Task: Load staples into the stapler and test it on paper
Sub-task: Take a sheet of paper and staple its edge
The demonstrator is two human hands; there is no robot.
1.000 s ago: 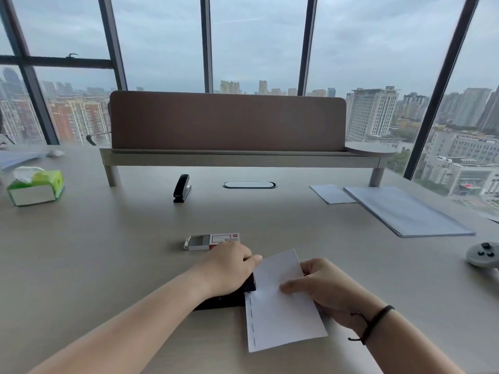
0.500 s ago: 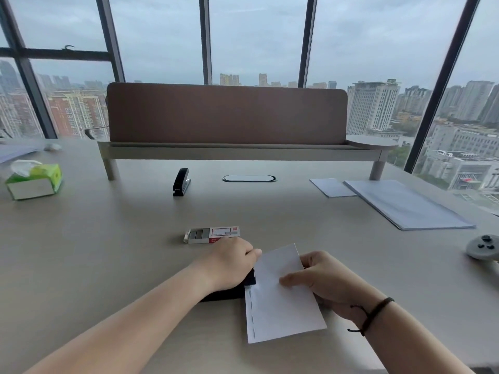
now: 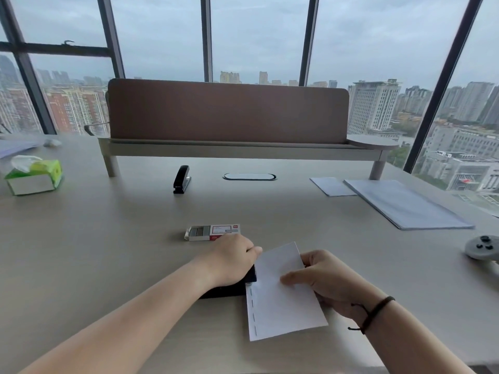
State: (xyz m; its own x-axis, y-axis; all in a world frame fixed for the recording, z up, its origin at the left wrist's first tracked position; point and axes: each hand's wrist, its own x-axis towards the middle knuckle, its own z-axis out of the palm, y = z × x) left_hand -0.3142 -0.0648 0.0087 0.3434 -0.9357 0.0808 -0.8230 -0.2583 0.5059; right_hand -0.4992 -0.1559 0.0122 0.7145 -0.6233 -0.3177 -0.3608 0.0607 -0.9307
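Fingers of left hand [image 3: 232,259] press stapler [image 3: 229,288], right hand [image 3: 324,282] pinching paper [image 3: 283,300]; staple box [image 3: 213,232] near.

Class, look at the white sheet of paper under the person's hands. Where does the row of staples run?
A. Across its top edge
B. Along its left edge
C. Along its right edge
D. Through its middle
B: a line of short staples runs down the left edge of the white sheet of paper, below the black stapler pressed by the left hand; the right hand holds the sheet's other side.
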